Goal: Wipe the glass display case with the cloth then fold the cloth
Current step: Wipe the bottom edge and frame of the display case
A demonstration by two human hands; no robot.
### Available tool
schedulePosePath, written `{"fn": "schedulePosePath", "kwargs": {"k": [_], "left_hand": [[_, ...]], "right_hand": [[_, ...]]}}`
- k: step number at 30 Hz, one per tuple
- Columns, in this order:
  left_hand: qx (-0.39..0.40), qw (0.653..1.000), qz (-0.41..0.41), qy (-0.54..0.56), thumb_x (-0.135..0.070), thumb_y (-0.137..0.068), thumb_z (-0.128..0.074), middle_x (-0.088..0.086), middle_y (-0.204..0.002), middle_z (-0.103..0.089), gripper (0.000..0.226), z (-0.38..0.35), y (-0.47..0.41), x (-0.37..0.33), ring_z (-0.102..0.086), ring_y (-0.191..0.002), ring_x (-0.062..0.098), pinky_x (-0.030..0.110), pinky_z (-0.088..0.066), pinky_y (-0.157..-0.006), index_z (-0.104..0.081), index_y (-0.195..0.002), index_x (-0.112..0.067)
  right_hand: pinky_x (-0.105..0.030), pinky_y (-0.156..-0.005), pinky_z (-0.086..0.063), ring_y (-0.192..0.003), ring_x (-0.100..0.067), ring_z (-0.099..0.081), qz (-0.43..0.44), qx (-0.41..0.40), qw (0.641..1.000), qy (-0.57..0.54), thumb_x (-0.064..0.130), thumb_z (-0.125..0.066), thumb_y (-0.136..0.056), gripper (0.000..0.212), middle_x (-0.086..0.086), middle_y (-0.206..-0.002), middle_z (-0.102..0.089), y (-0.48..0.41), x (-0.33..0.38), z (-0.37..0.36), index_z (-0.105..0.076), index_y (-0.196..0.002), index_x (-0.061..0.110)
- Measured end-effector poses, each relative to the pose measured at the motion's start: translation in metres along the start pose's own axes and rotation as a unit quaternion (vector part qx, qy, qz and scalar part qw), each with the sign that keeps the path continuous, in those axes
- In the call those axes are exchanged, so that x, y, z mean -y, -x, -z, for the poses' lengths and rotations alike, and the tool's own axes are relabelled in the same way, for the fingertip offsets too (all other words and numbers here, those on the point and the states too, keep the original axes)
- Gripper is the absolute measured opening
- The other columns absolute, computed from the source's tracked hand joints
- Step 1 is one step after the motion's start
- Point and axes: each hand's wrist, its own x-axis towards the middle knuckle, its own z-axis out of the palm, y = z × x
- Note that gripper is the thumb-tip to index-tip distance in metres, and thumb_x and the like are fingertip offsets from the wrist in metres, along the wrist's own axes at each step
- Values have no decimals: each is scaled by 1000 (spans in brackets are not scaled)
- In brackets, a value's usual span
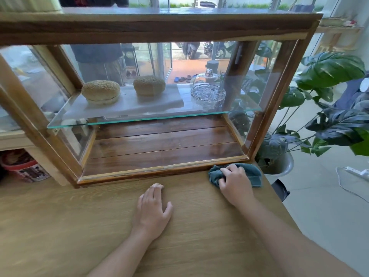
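A light wooden tabletop (60,226) carries a wood-framed glass display case (159,33) standing along its far edge, with the front open onto a dark plank floor and a glass shelf (151,118). On the shelf sit two sesame buns (100,91) on a white sheet and a glass dome (208,90) at its right end. A large-leaved potted plant (329,92) stands on the pale tiled floor beyond the tabletop's right edge. The left hand (152,208) lies flat on the tabletop, palm down, fingers together and empty. The right hand (235,181) has its fingers curled around a bunched teal cloth (251,172), which rests against the case's front right corner.
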Motion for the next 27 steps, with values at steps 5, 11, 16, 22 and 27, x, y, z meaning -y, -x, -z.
{"fn": "schedulePosePath", "kwargs": {"k": [5,11,16,22,27], "left_hand": [[-6,1000,19,-15,-50,-76,-30,0,-133,-50,64,7,11,11,-44,-126,18,35,-31,-105,-48,-126,-15],[-10,998,60,-36,-47,-80,-37,3,-138,-46,65,23,23,36,-40,-130,19,34,-30,-107,-42,-134,-12],[-18,999,34,-31,-50,-77,-28,-2,-137,-48,66,27,28,45,-41,-129,13,31,-29,-107,-44,-132,-18],[-17,999,27,-29,-51,-78,-26,-6,-139,-44,66,28,28,47,-38,-131,10,29,-27,-107,-41,-134,-20],[-13,999,22,-27,-43,-86,-41,-7,-142,-40,55,28,29,47,-34,-132,8,28,-22,-109,-37,-136,-21]], "right_hand": [[-34,-62,-56,-80,-27,-55,188,32,981,-41,14,-69,-72,42,-2,-103,-63,11,91,-40,-67,-114,16],[-37,-90,-44,-122,-29,-33,236,97,967,18,13,-43,-94,61,-5,-141,-32,-4,162,-50,-19,-149,17],[-35,-75,-53,-93,-30,-56,212,31,975,61,9,-69,-74,60,-10,-113,-58,-4,142,-55,-53,-131,10],[-39,-74,-55,-84,-34,-60,113,-27,990,81,0,-62,-69,49,-16,-99,-63,-8,92,-56,-61,-118,-2],[-33,-77,-55,-86,-29,-61,186,-50,977,87,2,-76,-61,55,-11,-97,-61,-9,110,-54,-64,-114,1]]}}
